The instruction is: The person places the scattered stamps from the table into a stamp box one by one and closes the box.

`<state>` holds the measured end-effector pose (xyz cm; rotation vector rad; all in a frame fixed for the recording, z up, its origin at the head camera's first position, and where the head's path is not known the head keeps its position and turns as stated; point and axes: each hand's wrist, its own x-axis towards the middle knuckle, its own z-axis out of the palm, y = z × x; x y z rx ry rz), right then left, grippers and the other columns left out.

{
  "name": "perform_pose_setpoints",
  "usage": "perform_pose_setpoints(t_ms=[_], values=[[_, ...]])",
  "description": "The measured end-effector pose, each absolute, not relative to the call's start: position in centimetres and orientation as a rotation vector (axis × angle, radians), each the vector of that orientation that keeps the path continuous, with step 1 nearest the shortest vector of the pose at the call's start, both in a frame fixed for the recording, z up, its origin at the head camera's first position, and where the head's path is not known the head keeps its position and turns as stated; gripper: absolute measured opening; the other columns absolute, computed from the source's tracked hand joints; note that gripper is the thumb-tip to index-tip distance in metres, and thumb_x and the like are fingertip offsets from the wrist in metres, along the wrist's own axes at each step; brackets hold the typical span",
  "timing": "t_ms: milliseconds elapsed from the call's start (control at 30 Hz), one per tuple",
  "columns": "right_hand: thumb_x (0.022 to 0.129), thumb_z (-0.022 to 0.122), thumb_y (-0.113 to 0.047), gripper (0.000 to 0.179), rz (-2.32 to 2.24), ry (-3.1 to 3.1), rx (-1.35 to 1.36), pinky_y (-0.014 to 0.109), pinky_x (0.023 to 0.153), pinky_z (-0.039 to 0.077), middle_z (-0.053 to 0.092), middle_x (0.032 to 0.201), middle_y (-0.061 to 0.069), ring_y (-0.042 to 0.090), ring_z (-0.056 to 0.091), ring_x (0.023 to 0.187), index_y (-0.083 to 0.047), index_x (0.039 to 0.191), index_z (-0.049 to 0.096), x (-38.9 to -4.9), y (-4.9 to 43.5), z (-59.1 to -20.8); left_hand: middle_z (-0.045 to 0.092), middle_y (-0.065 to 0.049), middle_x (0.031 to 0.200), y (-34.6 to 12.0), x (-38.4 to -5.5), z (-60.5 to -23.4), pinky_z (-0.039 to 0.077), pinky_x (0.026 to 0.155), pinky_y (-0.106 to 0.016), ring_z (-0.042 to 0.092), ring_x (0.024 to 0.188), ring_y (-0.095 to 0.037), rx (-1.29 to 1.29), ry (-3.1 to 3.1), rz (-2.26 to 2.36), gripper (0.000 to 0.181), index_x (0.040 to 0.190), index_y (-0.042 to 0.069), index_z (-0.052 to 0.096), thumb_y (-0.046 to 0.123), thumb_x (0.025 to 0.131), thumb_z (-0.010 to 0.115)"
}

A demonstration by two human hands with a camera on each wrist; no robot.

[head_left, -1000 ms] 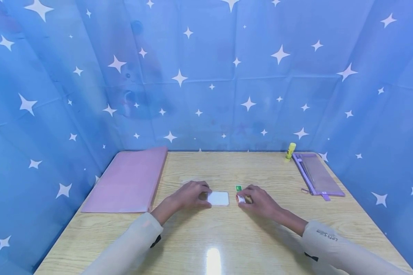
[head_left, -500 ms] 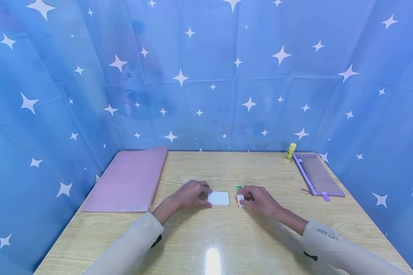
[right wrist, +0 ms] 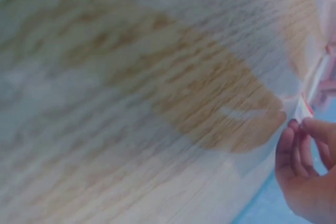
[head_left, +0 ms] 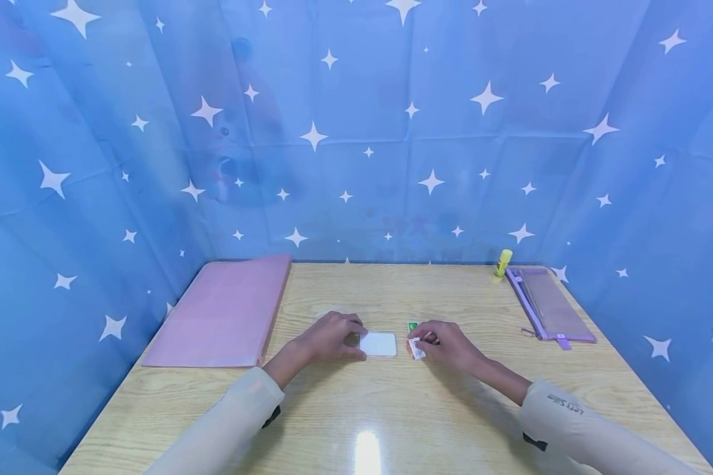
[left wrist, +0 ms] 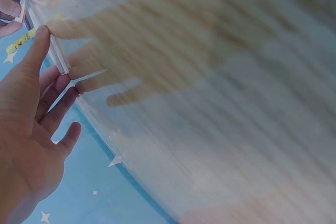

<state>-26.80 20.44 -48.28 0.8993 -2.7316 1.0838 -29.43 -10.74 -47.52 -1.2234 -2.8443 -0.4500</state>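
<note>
My left hand (head_left: 333, 336) holds a flat white rectangular card (head_left: 377, 344) with rounded corners by its left end. In the left wrist view the card (left wrist: 59, 59) appears edge-on between thumb and fingers, low over the table. To its right, my right hand (head_left: 448, 343) pinches a small white card (head_left: 418, 348) with dark and reddish print, tilted. That small card (right wrist: 303, 109) also shows at the fingertips in the right wrist view. Just behind the right fingertips lies a small green card (head_left: 412, 326), partly covered by the hand.
A large pink folder (head_left: 220, 313) lies at the left of the wooden table (head_left: 333, 409). At the back right stands a yellow glue stick (head_left: 502, 263), beside a purple mesh zip pouch (head_left: 552, 303). Blue star-patterned curtains (head_left: 356, 99) surround the table.
The small printed card has turned and tilted in my right fingers, showing more of its white face. My left hand and the white rectangular card have stayed in place.
</note>
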Motion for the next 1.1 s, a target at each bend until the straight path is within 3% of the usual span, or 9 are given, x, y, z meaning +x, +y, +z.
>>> perform_pose_setpoints(t_ms=[200,433,1100], values=[[0.096,0.07,0.003,0.018,1.099,-2.684,0.973,0.026,0.073,0.059,0.077,0.103,0.008,0.016,0.072,0.087,-0.004,0.11,0.078,-27.3,20.0,-48.3,0.07,-0.001,0.127,-10.8,-29.6,-47.6,0.047,0.11,-0.04,0.066,0.116,-0.017,-1.234,-2.836,-0.414,0.054,0.129,0.013,0.074,0.049,0.09,0.079],[0.098,0.069,-0.001,0.017,1.108,-2.648,1.011,0.027,0.07,0.058,0.077,0.098,0.007,0.018,0.073,0.085,-0.001,0.114,0.075,-27.8,18.5,-47.6,0.071,0.0,0.126,-10.8,-29.8,-47.6,0.048,0.108,-0.04,0.066,0.114,-0.016,-1.222,-2.847,-0.382,0.054,0.13,0.013,0.074,0.049,0.089,0.08],[0.098,0.07,-0.002,0.013,1.163,-2.678,1.033,0.026,0.076,0.058,0.077,0.098,0.005,0.017,0.072,0.088,-0.003,0.109,0.077,-29.7,13.7,-48.5,0.069,0.001,0.13,-10.5,-29.9,-47.4,0.046,0.109,-0.039,0.066,0.114,-0.015,-1.203,-2.882,-0.326,0.055,0.131,0.017,0.073,0.052,0.09,0.078]])
